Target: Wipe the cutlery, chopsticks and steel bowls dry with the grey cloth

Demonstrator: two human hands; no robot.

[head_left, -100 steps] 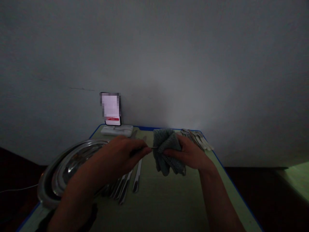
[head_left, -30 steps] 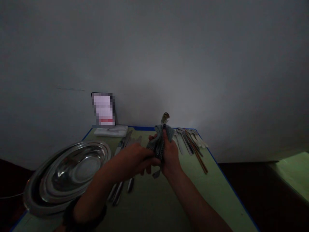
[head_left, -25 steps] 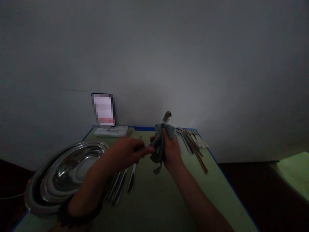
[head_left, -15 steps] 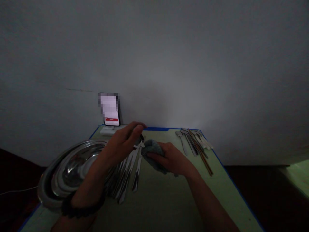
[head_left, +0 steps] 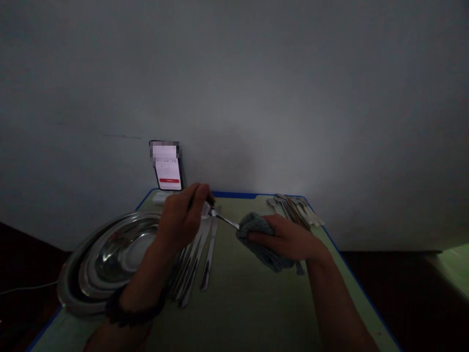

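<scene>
My left hand (head_left: 185, 210) is closed on one end of a slim metal piece of cutlery (head_left: 226, 220). Its head is mostly covered by my fingers, so I cannot tell whether it is a spoon or a fork. A folded grey-green cloth (head_left: 258, 239) is gripped in my right hand (head_left: 289, 237) and wraps the far end of the handle. Below the left hand lies a row of metal cutlery, with a table knife (head_left: 209, 261) at its right side. The heads of several others are hidden behind the left hand and wrist.
Nested steel bowls (head_left: 69, 278) stand at the left of the pale green, blue-edged table (head_left: 242, 313). At the back right lie spoons (head_left: 271, 202), brown chopsticks (head_left: 298, 218) and white-handled cutlery (head_left: 311, 215). A phone (head_left: 169, 171) leans upright by the wall (head_left: 293, 98).
My right hand and the cloth have moved right, away from the left hand, baring the slim handle between them. The left hand has shifted slightly left.
</scene>
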